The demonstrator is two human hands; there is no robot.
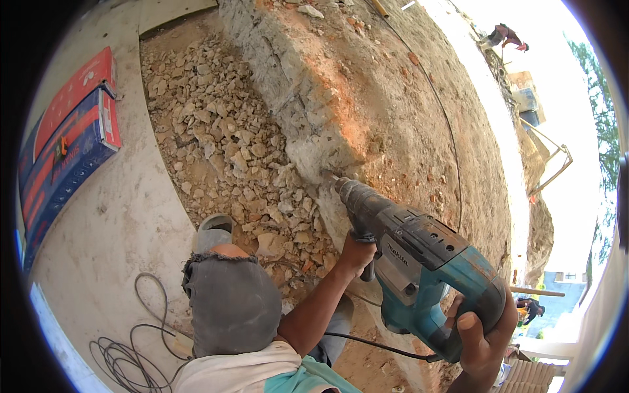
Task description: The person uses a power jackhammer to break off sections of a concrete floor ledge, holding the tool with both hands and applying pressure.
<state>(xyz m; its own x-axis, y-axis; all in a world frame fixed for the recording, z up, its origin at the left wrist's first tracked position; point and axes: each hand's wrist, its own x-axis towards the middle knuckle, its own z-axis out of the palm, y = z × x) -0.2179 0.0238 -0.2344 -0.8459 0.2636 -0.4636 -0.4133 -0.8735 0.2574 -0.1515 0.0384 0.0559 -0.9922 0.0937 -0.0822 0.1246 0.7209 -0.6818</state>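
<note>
A teal and black rotary hammer (419, 259) slants across the middle, its front end up and to the left. My left hand (357, 254) is closed round the black side handle behind its nose. My right hand (481, 337) grips the rear handle, thumb over the top. The short visible bit (331, 175) meets the broken edge of a concrete and masonry wall (314, 141). Whether its tip is sunk in or only touching, I cannot tell. A black power cord (383, 346) leaves the back of the tool.
Rubble (229, 131) fills the strip left of the wall. Farther left, tile boxes (72, 150) lie on a pale floor (124, 216). A coiled cable (131, 357) is by my bent knee (232, 304). Another cable (452, 131) crosses the wall. Two people (508, 36) are at far right.
</note>
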